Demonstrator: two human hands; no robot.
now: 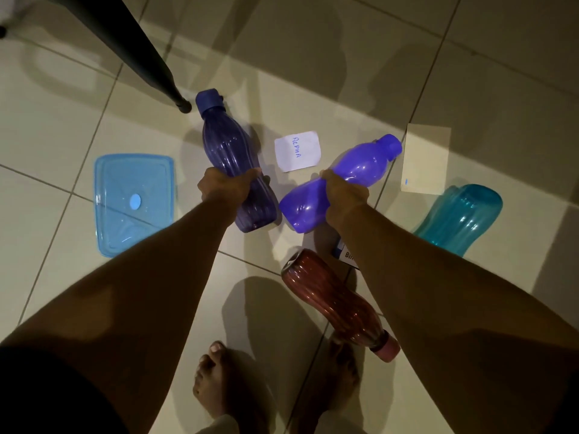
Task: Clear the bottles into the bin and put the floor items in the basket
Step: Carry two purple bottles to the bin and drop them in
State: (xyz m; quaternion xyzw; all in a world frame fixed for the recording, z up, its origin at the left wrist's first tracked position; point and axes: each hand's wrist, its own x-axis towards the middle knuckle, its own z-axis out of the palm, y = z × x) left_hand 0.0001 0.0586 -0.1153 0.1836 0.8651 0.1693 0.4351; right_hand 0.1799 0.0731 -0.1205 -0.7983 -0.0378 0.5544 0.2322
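My left hand (224, 186) grips the middle of a dark purple ribbed bottle (228, 145) lying on the tiled floor, cap pointing away. My right hand (343, 194) is closed around the waist of a bright violet bottle (360, 167), cap up and to the right. A red ribbed bottle (329, 299) with a pink cap lies near my feet. A teal bottle (460, 217) lies at the right, partly behind my right forearm. No bin or basket is in view.
A blue lidded container (134, 202) sits on the floor at the left. A white paper marked "ALPHA" (297, 151) lies between the purple bottles; a cream paper (426, 161) lies to the right. A printed card (346, 252) peeks from under my right arm. A black furniture leg (150, 64) stands behind.
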